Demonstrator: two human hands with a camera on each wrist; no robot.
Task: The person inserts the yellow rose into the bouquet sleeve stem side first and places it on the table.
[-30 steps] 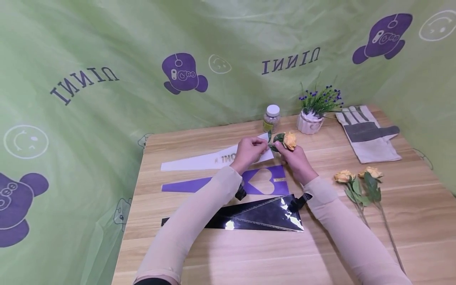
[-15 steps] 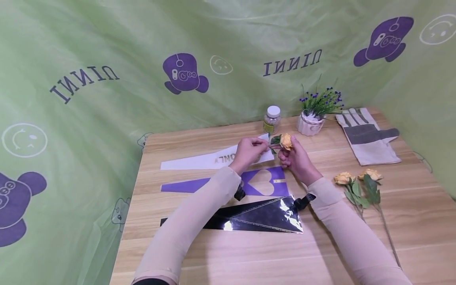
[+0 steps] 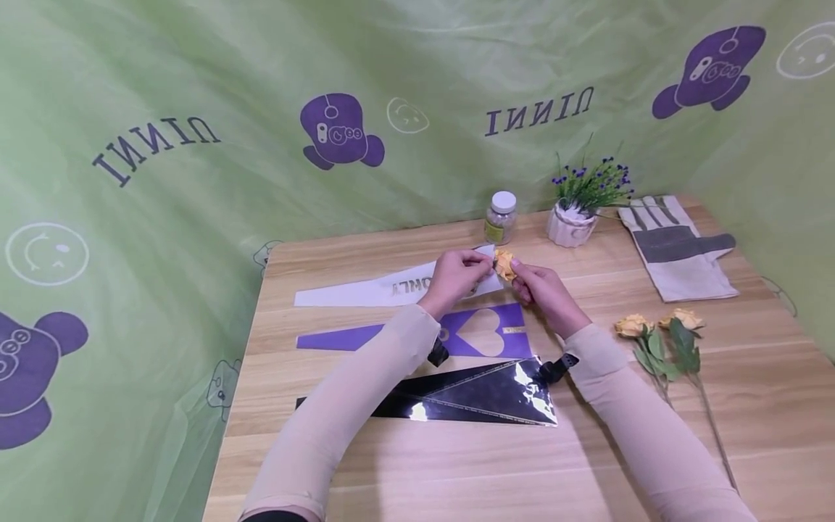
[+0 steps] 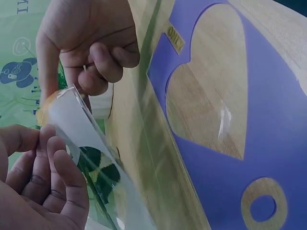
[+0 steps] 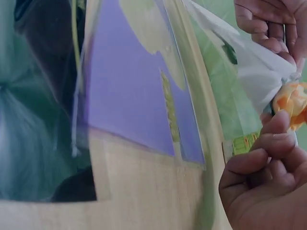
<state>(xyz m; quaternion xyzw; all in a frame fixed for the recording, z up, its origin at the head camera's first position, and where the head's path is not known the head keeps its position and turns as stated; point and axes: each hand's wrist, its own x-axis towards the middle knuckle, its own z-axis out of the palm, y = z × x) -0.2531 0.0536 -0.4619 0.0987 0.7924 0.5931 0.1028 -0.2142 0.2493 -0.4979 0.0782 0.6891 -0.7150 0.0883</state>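
My left hand [image 3: 455, 279] pinches the wide mouth of a white flower sleeve [image 3: 355, 292] printed with gold letters, raising that end. My right hand [image 3: 551, 296] holds the head of an orange artificial rose [image 3: 504, 265] between thumb and fingers, right at the mouth. Through the sleeve's clear side, the left wrist view shows green leaves [image 4: 108, 179] and the stem inside it. The rose's petals [image 5: 290, 104] are at the opening in the right wrist view. Below the hands lie a purple sleeve [image 3: 346, 338] with a heart window and a glossy black sleeve [image 3: 470, 397].
Two more orange roses [image 3: 633, 325] with long stems lie at the right of the wooden table [image 3: 457, 471]. Behind stand a white-capped jar [image 3: 501, 217] and a white pot [image 3: 570, 223] of purple flowers. A pair of work gloves [image 3: 678, 250] lies at the back right.
The rose has moved left into the white sleeve's mouth, and its leaves no longer show outside. My right hand has shifted its grip onto the bloom. My left hand stays in place.
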